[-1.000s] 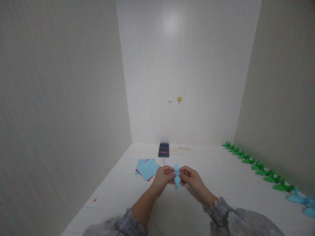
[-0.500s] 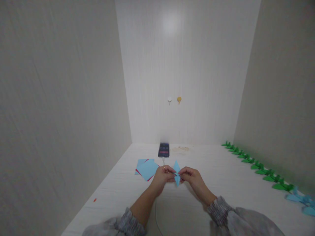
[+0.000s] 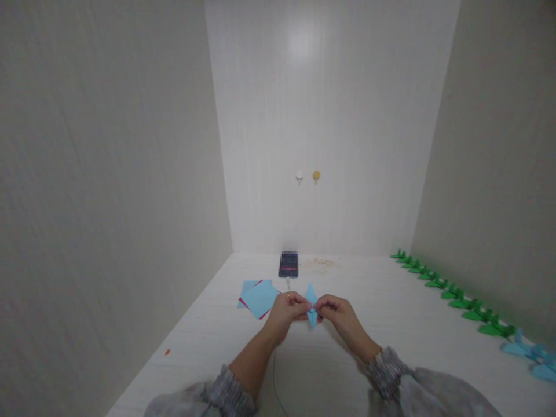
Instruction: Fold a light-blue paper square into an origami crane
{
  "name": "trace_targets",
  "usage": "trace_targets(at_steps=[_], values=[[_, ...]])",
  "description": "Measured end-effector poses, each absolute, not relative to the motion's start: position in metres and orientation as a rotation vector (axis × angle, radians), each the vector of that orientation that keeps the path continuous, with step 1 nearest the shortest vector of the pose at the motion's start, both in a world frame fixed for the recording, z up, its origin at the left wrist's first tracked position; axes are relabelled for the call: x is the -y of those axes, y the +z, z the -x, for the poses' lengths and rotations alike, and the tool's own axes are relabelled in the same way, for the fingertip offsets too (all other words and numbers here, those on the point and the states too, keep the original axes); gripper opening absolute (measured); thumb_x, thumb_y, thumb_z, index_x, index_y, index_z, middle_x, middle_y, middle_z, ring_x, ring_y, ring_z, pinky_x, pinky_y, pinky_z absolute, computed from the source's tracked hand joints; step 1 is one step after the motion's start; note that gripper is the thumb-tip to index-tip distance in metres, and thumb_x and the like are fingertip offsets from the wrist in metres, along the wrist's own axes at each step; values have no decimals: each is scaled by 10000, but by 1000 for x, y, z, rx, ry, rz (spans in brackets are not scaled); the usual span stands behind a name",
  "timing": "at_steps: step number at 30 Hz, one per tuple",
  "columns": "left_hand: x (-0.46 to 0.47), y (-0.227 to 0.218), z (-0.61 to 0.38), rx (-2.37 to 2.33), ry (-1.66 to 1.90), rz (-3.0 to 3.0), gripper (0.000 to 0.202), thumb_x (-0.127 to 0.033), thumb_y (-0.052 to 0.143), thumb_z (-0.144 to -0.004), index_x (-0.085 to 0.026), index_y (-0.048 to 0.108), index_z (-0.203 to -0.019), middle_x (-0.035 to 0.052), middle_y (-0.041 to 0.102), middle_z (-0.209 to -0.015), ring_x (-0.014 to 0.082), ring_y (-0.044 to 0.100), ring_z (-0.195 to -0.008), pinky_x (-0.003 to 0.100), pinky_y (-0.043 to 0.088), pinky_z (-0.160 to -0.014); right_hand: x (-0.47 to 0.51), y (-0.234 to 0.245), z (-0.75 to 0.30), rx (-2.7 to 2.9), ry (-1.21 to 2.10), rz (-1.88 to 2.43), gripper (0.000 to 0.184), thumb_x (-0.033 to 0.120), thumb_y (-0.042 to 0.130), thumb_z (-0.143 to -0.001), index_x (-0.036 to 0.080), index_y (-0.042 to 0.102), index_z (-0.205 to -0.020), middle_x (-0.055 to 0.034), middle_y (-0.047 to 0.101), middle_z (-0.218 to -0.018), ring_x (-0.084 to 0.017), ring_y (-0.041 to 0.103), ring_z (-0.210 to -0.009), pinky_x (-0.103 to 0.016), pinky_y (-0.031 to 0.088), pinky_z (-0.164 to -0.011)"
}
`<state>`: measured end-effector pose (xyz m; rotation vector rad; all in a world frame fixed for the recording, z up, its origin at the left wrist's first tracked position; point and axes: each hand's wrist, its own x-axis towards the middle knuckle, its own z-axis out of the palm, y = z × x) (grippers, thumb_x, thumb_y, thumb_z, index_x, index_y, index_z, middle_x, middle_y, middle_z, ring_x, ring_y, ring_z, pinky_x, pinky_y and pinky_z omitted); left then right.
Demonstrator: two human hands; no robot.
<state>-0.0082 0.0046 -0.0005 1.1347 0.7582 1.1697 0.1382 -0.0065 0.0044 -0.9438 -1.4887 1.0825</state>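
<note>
Between my two hands is a light-blue folded origami paper, a narrow diamond with one point away from me and one toward me. My left hand pinches its left side near the middle. On the opposite side, the thumb and fingers of my right hand are closed on it. Fingertips hide the paper's centre and part of its folds. Just left of my left hand lie light-blue paper sheets with red edges showing among them.
A phone with a cable lies toward the back wall. Along the right wall runs a row of green folded paper figures, with light-blue ones nearest me. A small orange-red piece sits at left. Two hooks hang on the wall.
Both hands stay in nearly the same place, still pinching the light-blue paper. Its middle folds look slightly shifted under the fingertips. The things around it have not moved.
</note>
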Motion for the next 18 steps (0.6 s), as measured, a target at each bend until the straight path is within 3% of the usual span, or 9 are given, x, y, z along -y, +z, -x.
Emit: trace_targets(at_steps=[4,9,18], values=[[-9,-4,9,-804,1201,-1143,340,-219,711,-435,-130,490,-679,-19,566,-540,107,536,-481,251,440,-517,7,4,-137,1519,1065,920,108,217,503,-637,151,580,-604,15,546,-499,-114,505,-501,-232,393,-525],[-10,-5,9,-804,1198,-1186,440,-238,714,-437,-160,415,-750,11,606,-596,139,564,-514,255,436,-512,1,-5,-134,1459,1125,867,190,284,604,-584,173,475,-668,47,503,-518,-85,475,-450,-202,365,-440],[-9,-5,7,-815,1251,-1186,496,-184,706,-438,-187,321,-750,-23,594,-526,113,529,-428,213,397,-454,-4,-11,-133,1335,1220,794,378,240,661,-538,205,370,-777,84,480,-508,-88,495,-444,-217,393,-462]])
